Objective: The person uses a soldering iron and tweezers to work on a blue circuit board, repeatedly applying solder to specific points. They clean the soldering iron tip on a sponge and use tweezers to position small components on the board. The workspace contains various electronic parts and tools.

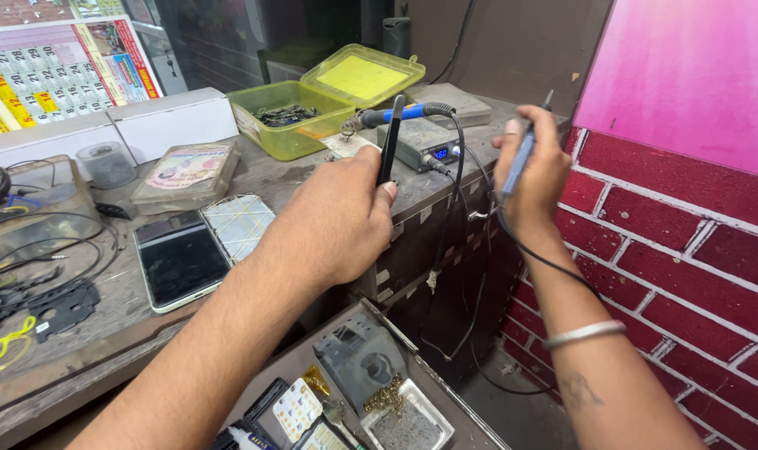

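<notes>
The left hand point(337, 221) is closed around a slim black tool point(391, 137), held upright above the workbench edge point(104, 350); the right hand point(533, 171) grips a blue-grey corded handpiece point(519, 158), its cable trailing down past the wrist; neither tip touches a workpiece; the soldering station point(421, 142) shows a lit display, a blue-handled iron point(396, 115) resting on it; a phone point(179, 262) lies face up on the bench, apparently not yet worked on; the work looks at an early stage.
</notes>
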